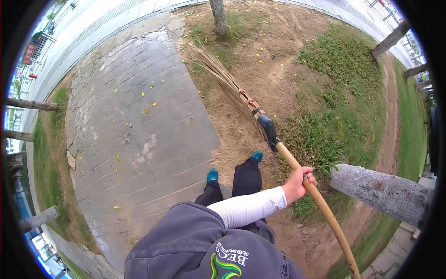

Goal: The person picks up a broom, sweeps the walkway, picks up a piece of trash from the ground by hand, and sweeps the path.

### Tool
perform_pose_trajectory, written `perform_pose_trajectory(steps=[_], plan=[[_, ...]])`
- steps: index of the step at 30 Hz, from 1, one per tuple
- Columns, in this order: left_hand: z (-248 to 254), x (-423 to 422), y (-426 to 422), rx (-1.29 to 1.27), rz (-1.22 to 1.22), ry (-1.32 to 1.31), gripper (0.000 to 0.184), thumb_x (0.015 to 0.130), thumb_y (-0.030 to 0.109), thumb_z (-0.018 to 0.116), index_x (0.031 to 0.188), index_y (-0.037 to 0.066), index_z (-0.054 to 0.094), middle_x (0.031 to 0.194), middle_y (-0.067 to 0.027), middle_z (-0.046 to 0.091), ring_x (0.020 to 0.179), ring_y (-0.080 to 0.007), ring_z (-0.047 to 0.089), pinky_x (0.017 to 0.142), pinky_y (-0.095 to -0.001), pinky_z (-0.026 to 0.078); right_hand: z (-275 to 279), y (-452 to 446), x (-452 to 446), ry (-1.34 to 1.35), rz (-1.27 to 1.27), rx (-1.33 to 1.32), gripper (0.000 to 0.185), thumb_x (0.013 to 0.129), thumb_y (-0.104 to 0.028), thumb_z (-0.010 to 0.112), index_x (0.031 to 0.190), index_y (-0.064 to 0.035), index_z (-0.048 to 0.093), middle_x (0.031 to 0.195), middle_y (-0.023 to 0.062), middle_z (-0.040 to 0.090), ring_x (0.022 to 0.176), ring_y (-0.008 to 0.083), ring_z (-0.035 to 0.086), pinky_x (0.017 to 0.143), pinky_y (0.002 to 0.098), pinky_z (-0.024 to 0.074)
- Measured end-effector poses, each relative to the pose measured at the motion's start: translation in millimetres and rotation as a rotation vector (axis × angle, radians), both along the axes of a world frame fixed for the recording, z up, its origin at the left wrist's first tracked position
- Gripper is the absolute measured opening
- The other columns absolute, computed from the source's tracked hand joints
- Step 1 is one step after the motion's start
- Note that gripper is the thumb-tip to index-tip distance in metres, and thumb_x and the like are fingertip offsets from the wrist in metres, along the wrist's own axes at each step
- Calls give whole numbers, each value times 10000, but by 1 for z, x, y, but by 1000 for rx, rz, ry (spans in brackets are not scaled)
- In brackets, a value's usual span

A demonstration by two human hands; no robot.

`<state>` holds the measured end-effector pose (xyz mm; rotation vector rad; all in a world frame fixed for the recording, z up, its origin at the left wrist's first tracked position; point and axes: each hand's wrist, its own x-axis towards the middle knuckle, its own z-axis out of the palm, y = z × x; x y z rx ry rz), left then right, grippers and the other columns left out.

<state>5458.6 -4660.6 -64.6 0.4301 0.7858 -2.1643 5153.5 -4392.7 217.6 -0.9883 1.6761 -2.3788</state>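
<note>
My left hand (297, 183), at the end of a white sleeve, is closed around the light wooden handle (331, 215) of a long broom. Below the hand the handle runs into a black socket (267, 129). From there the bundled twig bristles (223, 76) fan out over bare soil along the edge of the paving. The upper end of the handle curves out of view at the bottom right. My right hand is outside the picture.
Cracked paving (139, 172) with scattered yellow leaves lies left of the broom. Patchy grass (339, 116) grows to the right. A thick tree trunk (381, 193) stands close by the handle, and another trunk (218, 17) rises beyond the bristles. My teal shoes (212, 176) are below.
</note>
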Motion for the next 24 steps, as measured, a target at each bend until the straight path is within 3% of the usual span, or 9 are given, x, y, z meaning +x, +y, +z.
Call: perform_pose_trajectory(steps=[2,4,7,9,12,14,17,21,24], plan=[[-53,11,-57,25,93,-67,159,782,91,494,680,97,373,511,15,370,436,-119,388,553,-329,405,-29,-67,-3,-245,631,-129,303,742,-240,514,899,19,525,657,56,529,560,124,507,509,324,434],[-128,35,-98,170,181,-34,190,782,91,497,668,99,345,483,23,345,412,-103,357,501,-302,382,-79,-150,3,-170,688,-28,249,883,-120,319,905,18,526,438,-45,236,361,43,194,398,186,209],[-187,78,-102,405,153,-296,253,747,75,448,563,133,285,443,36,294,355,-84,304,444,-266,352,-101,-252,32,-359,653,77,244,882,-113,323,899,28,522,448,-46,232,378,39,201,404,185,198],[-178,82,-100,423,192,-200,258,740,89,453,547,139,289,441,31,311,361,-98,307,466,-282,364,-110,-294,20,-373,757,59,252,881,-108,328,965,55,502,453,-42,234,354,34,181,369,184,202],[-83,27,-140,342,170,-216,242,747,78,466,558,121,319,462,9,356,412,-123,358,552,-316,390,-77,-290,-100,-471,878,101,255,879,-83,311,992,54,494,451,-38,236,381,42,217,406,172,209],[-37,-1,-157,260,126,-74,214,761,75,486,592,103,357,495,-5,385,472,-138,401,633,-332,398,-50,-276,-177,-462,404,155,238,865,-66,323,974,65,489,445,-37,241,383,48,229,421,180,229],[-5,-15,-188,10,158,25,168,783,94,516,658,87,403,554,-16,421,547,-147,433,704,-343,397,-14,-275,-214,-343,531,46,229,853,-57,336,953,82,489,446,-38,253,378,51,230,442,193,250],[-86,-15,-220,159,236,110,179,794,127,522,682,92,388,537,-10,403,504,-149,421,662,-337,402,-26,-333,-150,-384,620,95,235,854,-62,336,952,80,496,450,-38,261,374,50,229,459,200,266],[-162,6,-188,406,162,44,244,769,122,479,582,109,323,475,-1,334,458,-143,369,609,-342,389,-67,-369,-65,-263,800,128,239,857,-61,331,948,78,502,454,-36,267,370,44,223,454,191,256]])
